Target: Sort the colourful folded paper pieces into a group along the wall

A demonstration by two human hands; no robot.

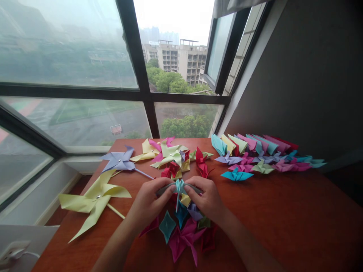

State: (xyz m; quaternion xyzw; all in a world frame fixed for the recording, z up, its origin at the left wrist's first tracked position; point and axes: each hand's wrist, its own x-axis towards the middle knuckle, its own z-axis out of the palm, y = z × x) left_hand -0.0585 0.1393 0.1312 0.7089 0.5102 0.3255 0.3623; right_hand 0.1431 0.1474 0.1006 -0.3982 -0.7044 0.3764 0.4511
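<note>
A light blue folded paper piece (179, 186) hangs above the middle of the table, held between both hands. My left hand (154, 198) pinches its left wing between thumb and fingers. On the other side, my right hand (204, 194) pinches the right wing the same way. A narrow pale point of the paper hangs down from its middle. Beneath the hands lie several folded paper pieces, among them a magenta one (185, 240), a teal one (167, 226) and a purple one (194, 211). Red folded pieces (202, 162) lie just beyond the fingers.
On the left of the brown table (283, 219) lie a large yellow pinwheel (95, 198) and a purple pinwheel (119, 160). More pinwheels (170, 153) are at the back. Rows of folded paper pieces (263, 168) stand at the back right, near the wall. Windows rise behind.
</note>
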